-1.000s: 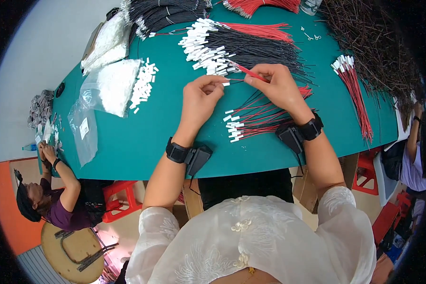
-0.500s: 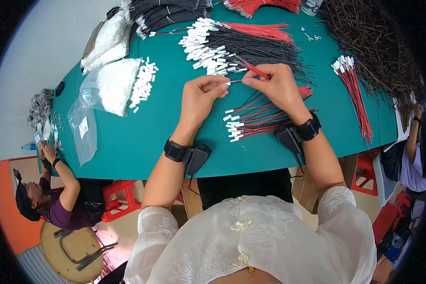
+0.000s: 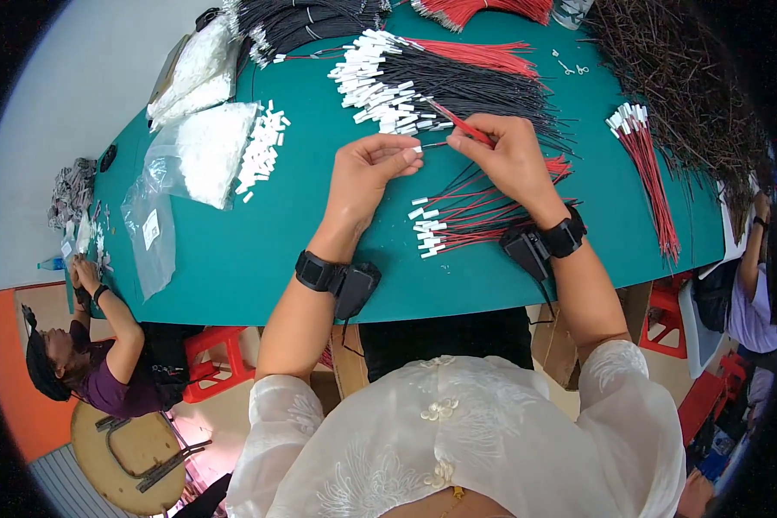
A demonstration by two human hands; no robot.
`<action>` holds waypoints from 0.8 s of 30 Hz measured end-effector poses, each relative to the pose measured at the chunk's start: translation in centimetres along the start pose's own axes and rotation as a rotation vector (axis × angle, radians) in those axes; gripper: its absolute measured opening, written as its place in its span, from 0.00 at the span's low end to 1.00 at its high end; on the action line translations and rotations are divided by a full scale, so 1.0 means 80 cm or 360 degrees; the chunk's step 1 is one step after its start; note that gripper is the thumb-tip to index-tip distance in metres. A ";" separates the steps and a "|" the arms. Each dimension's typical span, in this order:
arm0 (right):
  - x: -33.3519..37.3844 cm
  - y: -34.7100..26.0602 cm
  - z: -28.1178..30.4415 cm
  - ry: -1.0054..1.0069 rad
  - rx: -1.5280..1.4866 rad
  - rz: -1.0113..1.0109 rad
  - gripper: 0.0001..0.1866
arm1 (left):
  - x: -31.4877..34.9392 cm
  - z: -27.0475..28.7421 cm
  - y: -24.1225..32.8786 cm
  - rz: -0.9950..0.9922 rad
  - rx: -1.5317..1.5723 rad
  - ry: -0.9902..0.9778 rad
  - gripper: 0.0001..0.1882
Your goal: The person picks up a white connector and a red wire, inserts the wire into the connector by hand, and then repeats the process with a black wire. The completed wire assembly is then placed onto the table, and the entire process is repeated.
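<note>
Between the thumb and fingers of my left hand [image 3: 369, 173] is a small white connector housing [image 3: 418, 149]. A thin dark wire [image 3: 436, 144] runs from it to the fingertips of my right hand [image 3: 511, 160], which pinch it. Lying across that same hand is a slim red tool [image 3: 468, 128] with a pointed metal tip; its exact kind is hard to make out. Below the right hand lies a loose group of red and black wires [image 3: 470, 207] with white connectors on their left ends. A larger bundle of black and red wires [image 3: 457, 82] with white connectors lies beyond both hands.
Loose white housings [image 3: 263, 151] spill beside a clear bag [image 3: 211, 155] on the green table [image 3: 319, 104]. To the right are a red wire bundle [image 3: 647, 181] and a dark tangled wire heap [image 3: 682, 95]. Another person [image 3: 104, 354] works at the left edge.
Both hands stay close together over the table. My right hand has shifted slightly right, and more of the thin wire shows between the two hands.
</note>
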State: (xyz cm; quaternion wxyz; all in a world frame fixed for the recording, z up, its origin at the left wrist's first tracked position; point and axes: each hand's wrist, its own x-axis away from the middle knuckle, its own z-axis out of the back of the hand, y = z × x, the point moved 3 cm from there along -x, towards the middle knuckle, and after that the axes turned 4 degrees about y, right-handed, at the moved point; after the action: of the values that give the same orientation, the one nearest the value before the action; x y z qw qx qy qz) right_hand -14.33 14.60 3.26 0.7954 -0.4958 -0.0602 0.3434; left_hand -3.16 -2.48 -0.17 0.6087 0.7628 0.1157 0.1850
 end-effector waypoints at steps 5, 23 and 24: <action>0.000 0.003 -0.003 0.0017 -0.0017 0.0027 0.11 | 0.001 -0.001 0.000 0.0029 0.0005 -0.0013 0.10; 0.002 -0.004 0.000 0.0072 -0.0017 0.0034 0.11 | 0.002 -0.002 -0.001 0.0063 0.0028 0.0020 0.11; 0.002 -0.006 -0.001 0.0070 -0.0014 0.0032 0.11 | 0.001 -0.001 -0.001 0.0061 0.0028 0.0021 0.11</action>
State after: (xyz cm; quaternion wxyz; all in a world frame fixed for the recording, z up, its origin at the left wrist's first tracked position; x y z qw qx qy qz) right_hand -13.95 14.54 3.57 0.7908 -0.5073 -0.0391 0.3401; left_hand -3.10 -2.32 -0.21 0.5974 0.7690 0.1068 0.2007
